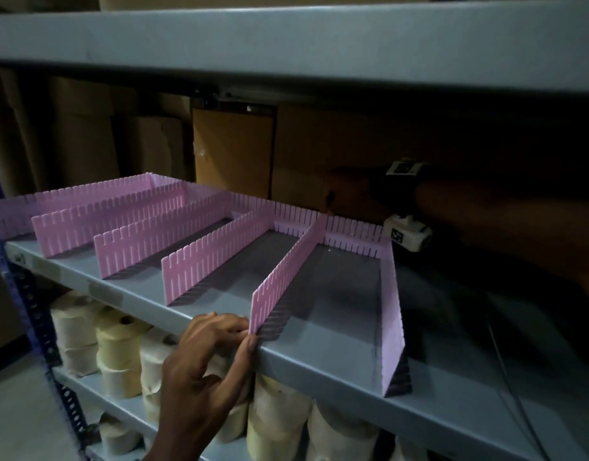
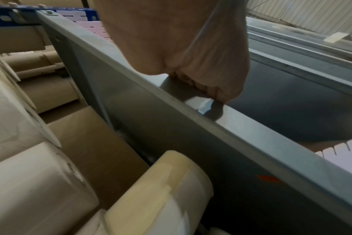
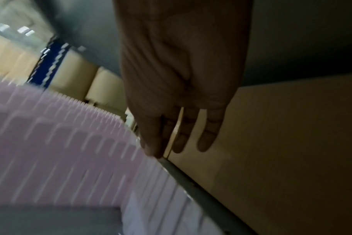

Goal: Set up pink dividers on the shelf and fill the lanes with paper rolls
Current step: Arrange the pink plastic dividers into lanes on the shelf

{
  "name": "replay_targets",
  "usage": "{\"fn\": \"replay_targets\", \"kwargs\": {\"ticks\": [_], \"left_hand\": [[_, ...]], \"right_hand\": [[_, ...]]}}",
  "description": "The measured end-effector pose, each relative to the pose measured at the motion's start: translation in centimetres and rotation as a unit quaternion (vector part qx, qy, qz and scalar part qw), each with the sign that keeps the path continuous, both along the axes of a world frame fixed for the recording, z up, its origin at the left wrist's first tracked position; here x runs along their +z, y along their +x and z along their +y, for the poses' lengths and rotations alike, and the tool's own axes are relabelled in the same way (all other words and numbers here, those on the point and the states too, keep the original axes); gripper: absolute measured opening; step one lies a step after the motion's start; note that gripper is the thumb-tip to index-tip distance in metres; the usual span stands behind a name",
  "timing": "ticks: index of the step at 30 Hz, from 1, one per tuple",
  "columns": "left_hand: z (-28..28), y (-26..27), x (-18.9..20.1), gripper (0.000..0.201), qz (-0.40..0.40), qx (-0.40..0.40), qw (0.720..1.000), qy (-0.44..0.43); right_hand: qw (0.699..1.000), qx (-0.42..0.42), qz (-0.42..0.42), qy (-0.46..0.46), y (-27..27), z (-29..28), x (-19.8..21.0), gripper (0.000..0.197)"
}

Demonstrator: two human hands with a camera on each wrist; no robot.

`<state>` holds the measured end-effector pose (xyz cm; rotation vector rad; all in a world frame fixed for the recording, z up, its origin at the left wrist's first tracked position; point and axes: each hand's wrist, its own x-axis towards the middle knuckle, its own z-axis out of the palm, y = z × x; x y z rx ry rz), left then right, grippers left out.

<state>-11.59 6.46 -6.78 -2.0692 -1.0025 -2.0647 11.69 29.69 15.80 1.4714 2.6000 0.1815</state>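
Left grip [image 1: 216,337] is pinching the near end of a pink divider [image 1: 288,271] at the 6 o'clock edge of the grey shelf [image 1: 319,364], thumb under the lip, fingers curled on top. From the left wrist view, the curled fingers [image 2: 199,85] sit right on the shelf's front edge, with a pale sliver of the divider just under them.

Right grip [image 3: 183,95] is released, fingers [image 3: 208,135] straight and slightly spread, holding nothing. It reaches in at about 2 o'clock, deep in shadow near the back of the shelf, beside the far pink strip [image 1: 349,234] that runs across the rear. The right wrist view is blurred, so I cannot tell whether the fingertips touch that strip or hover just beside it.

On the shelf, several pink dividers stand upright, running from front to back and fanning out toward 10 o'clock; the rightmost one [image 1: 394,314] stands at 4 o'clock from the pinched one. The lanes between them show bare grey shelf.

Paper rolls [image 1: 120,347] are stacked on the shelf below, at 7 o'clock, white and cream, and one cream roll [image 2: 161,190] fills the lower part of the left wrist view. Cardboard boxes [image 1: 233,148] sit behind the rack at 12 o'clock. A blue perforated upright [image 1: 36,314] runs down at 9 o'clock.
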Motion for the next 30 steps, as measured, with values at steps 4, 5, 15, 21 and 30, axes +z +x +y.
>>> {"fn": "replay_targets", "kwargs": {"ticks": [4, 5, 15, 21, 30], "left_hand": [[0.3, -0.1, -0.1, 0.007, 0.007, -0.002, 1.0, 0.013], [0.4, -0.1, -0.2, 0.009, 0.009, 0.0, 1.0, 0.013], [-0.3, -0.3, -0.3, 0.019, 0.031, 0.025, 0.999, -0.002], [-2.4, 2.2, 0.8, 0.028, -0.032, 0.175, 0.979, 0.097], [-4.0, 9.9, 2.0, 0.031, 0.076, -0.017, 0.997, -0.011]], "right_hand": [[1.0, 0.013, 0.023, -0.017, 0.1, 0.0, -0.4, 0.022], [0.999, 0.003, 0.041, -0.009, 0.1, -0.1, -0.5, 0.023], [0.996, -0.083, 0.028, -0.007, 2.5, -3.6, 2.7, 0.028], [0.99, -0.129, 0.057, 0.016, 7.4, -5.8, 2.7, 0.025], [0.99, -0.118, 0.069, 0.026, 9.9, -7.8, -1.7, 0.025]]}}
